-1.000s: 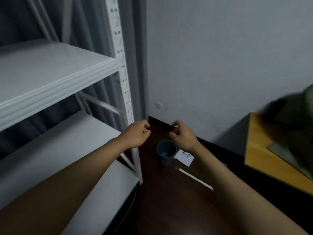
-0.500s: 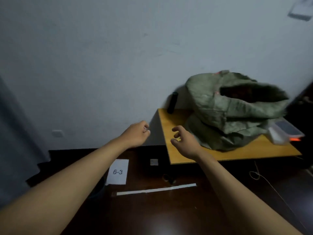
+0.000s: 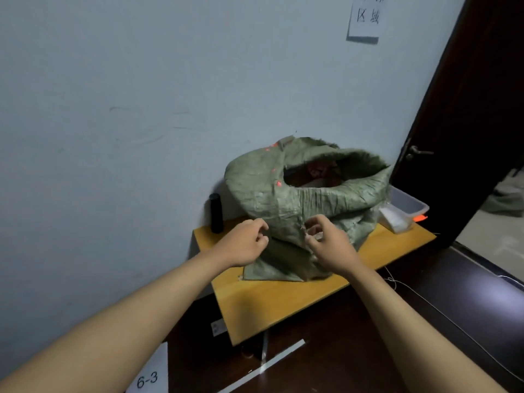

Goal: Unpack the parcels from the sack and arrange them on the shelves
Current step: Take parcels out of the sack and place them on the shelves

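Sack [image 3: 283, 194], green woven, sits open-mouthed on yellow table [image 3: 283, 302] against wall, black cylinder [image 3: 216, 212] beside it. Left hand [image 3: 245, 245] and right hand [image 3: 326, 245] hover before its front, fingers loosely curled, holding nothing.

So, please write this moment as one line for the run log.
stage: reaching | left hand: empty | right hand: empty | sack: open, on table

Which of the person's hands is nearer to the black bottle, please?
Left. The left hand is just right of the black bottle; the right hand is farther right, before the sack.
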